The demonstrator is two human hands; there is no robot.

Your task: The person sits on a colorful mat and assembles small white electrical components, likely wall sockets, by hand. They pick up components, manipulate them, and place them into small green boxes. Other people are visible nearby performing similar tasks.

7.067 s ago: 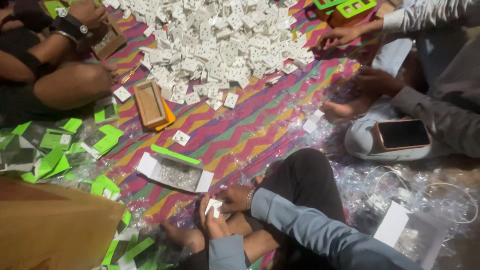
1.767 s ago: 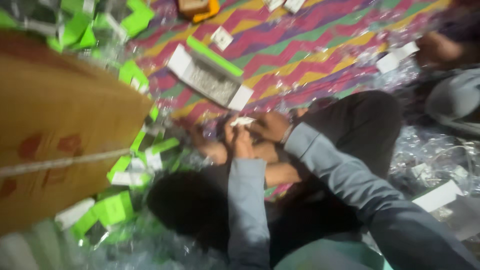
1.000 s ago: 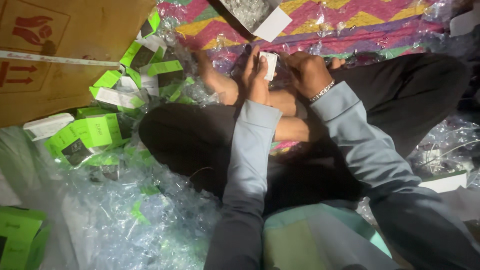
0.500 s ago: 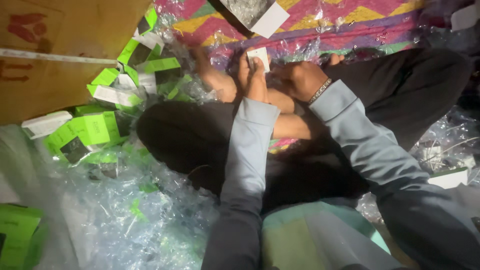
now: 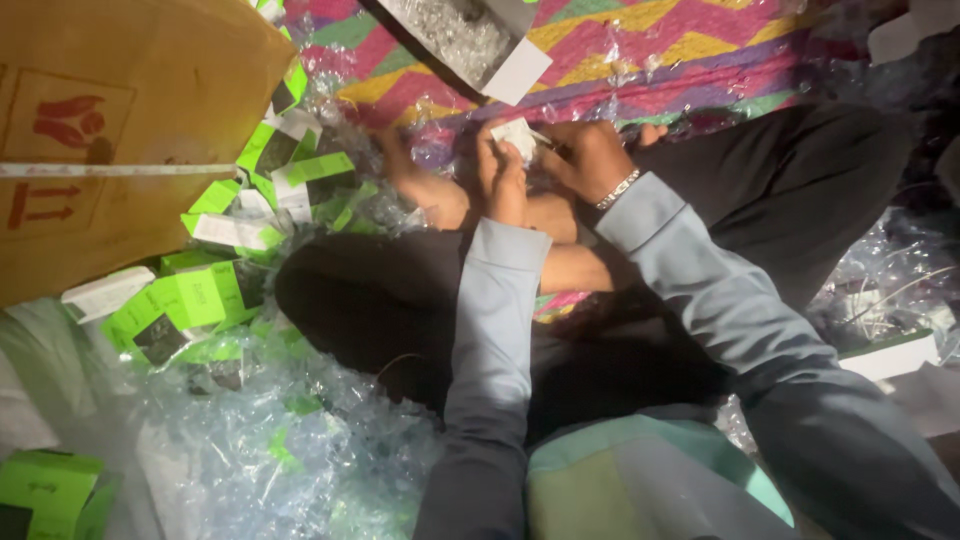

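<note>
Cardboard box (image 5: 110, 130) at left; green-white cartons (image 5: 200, 300) heaped beside it w/ clear plastic wrap (image 5: 300, 450). Left hand (image 5: 505, 180) & right hand (image 5: 585, 160) both pinched small white piece (image 5: 515, 135) above crossed legs. Risk: loose grip, piece likely lost in litter

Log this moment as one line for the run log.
left hand and right hand: both on small white piece | green-and-white cartons at left | cardboard box upper left

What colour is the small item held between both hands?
White; the small item shows best in the head view, between the left hand and right hand.
</note>
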